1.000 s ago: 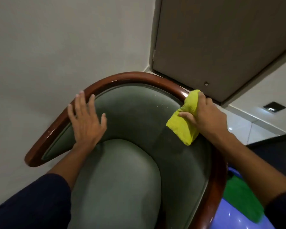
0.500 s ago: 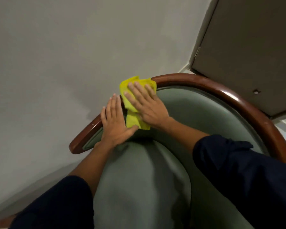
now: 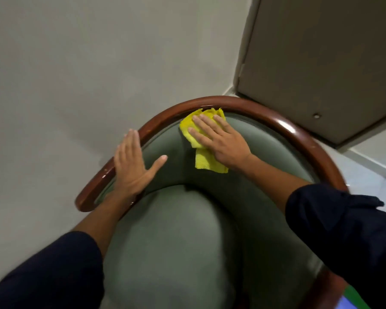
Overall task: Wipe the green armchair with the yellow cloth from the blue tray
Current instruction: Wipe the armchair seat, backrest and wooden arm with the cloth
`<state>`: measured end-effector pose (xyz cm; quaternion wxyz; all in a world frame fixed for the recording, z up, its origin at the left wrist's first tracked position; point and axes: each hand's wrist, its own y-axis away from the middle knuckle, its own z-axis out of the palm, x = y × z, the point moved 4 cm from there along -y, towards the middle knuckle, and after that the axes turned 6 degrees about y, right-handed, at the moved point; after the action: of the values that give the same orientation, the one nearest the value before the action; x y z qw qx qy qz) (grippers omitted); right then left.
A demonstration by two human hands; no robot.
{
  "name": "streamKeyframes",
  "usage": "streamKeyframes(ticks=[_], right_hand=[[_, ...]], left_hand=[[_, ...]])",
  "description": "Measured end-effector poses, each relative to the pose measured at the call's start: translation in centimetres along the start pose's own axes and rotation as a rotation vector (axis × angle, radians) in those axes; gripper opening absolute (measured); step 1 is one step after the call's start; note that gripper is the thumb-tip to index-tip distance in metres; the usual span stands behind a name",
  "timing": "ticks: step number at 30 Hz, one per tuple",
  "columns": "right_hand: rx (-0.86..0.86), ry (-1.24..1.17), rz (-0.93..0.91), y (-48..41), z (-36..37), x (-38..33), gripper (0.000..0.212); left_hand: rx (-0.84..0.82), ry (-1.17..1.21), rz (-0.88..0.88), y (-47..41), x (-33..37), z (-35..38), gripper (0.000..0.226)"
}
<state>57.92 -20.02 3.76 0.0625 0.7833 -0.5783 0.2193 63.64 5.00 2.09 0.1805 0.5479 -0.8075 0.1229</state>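
1. The green armchair (image 3: 243, 197) fills the near middle of the view, its curved wooden rail (image 3: 283, 124) arcing round the far side of the padded back, close to a pale wall (image 3: 76, 63) and a door (image 3: 321, 52) at the far right.
2. The yellow cloth (image 3: 201, 159) lies flat against the upholstered inner back, just under the far part of the rail, with its upper edge bunched at the wood.
3. The right hand (image 3: 221, 141) presses the cloth from above, palm down, fingers extended and slightly fanned across it; nothing is pinched, the cloth is simply trapped under the palm.
4. The left hand (image 3: 132, 166) rests to the left, flat on the rail and the padding beside it, fingers together and thumb splayed toward the right, apparently bracing.
5. The cloth looks light, soft and limp, so I judge it will crumple or roll under a sliding palm; broad flat pressure over its middle should keep it spread.
6. The padding probably yields under pressure, while the glossy rail looks hard and slick, so the cloth should glide faster there.
7. The blue tray is hard to make out; only a sliver of blue and green shows at the near right corner.
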Motion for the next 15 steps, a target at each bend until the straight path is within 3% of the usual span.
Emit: streamKeyframes(ticks=[7, 12, 15], right_hand=[[-0.294, 0.085, 0.294, 10.7, -4.2, 4.2, 0.064], [-0.526, 0.029, 0.554, 21.1, -8.6, 0.5, 0.064], [-0.665, -0.005, 0.664, 24.9, -11.4, -4.1, 0.058]], left_hand=[[-0.171, -0.033, -0.06, 0.8, -0.3, -0.9, 0.112], [-0.268, -0.085, 0.016, 6.4, 0.8, -1.3, 0.102], [-0.558, 0.031, -0.023, 13.8, 4.4, 1.6, 0.077]])
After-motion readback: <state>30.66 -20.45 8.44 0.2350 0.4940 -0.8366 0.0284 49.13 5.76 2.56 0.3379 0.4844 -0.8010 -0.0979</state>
